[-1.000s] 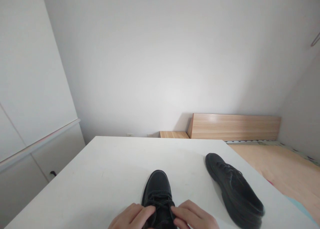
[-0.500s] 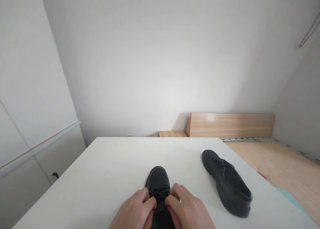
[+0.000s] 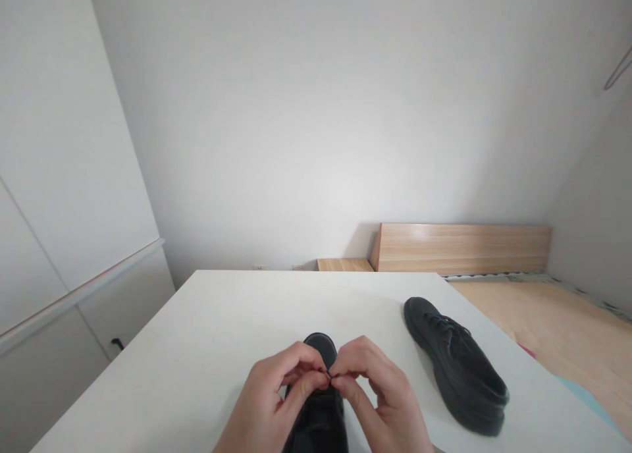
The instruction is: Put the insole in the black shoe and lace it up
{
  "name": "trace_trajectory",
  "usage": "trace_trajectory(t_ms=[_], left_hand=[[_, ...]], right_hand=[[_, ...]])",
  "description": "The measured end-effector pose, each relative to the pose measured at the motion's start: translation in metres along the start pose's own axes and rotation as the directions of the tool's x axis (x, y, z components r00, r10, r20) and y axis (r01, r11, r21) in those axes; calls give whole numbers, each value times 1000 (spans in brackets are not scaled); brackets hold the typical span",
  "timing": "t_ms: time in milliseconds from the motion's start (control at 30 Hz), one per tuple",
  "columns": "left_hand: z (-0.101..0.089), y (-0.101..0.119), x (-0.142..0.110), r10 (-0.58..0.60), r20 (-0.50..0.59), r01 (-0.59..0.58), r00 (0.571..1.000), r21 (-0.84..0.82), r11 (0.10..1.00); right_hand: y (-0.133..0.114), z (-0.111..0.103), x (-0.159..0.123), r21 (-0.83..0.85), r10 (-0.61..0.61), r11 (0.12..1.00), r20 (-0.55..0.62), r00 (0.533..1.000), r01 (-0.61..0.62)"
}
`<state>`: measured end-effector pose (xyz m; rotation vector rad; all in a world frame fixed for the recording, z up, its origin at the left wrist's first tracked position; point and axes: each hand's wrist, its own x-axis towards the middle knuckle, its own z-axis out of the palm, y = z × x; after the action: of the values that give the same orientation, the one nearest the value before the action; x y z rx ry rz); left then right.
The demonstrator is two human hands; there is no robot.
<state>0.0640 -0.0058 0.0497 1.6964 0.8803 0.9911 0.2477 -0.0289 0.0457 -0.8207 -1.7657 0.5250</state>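
A black lace-up shoe (image 3: pixel 320 417) lies toe-away on the white table (image 3: pixel 237 308), between my two hands. Above its lacing, my left hand (image 3: pixel 286 387) pinches a dark shoelace between thumb and forefinger. Fingertips nearly meeting it, my right hand (image 3: pixel 372 387) pinches the lace from the other side. The hands hide much of the lacing and part of the toe. To the right rests the other black shoe (image 3: pixel 454 361), its laces tied and its heel toward me.
A bed (image 3: pixel 533 315) with a wooden headboard (image 3: pixel 464 247) stands beyond the table's right edge. A small wooden cabinet (image 3: pixel 344 265) is behind the table. White cupboards (image 3: pixel 74 242) line the left side.
Both hands have risen from the shoe's sides and come together over the lacing, now pinching the lace. The view has shifted slightly; the other shoe lies as before.
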Motion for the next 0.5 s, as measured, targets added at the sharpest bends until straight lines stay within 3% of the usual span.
trace_trajectory(t_ms=[67,200,367,500], left_hand=[[4,-3,5,-26,6,26,1000,-97,995],[8,-6,11,-114,78,132,990,-279,951],[9,-11,9,-106,194,175,975,-389,905],[12,-19,4,-127,230,219,965,-438,872]], right_hand=[[5,4,-2,52,0,999,-8,1000,1],[10,7,-4,200,109,974,-28,994,-102],[15,8,-2,357,244,911,-56,968,-208],[18,12,-2,473,269,846,17,963,-245]])
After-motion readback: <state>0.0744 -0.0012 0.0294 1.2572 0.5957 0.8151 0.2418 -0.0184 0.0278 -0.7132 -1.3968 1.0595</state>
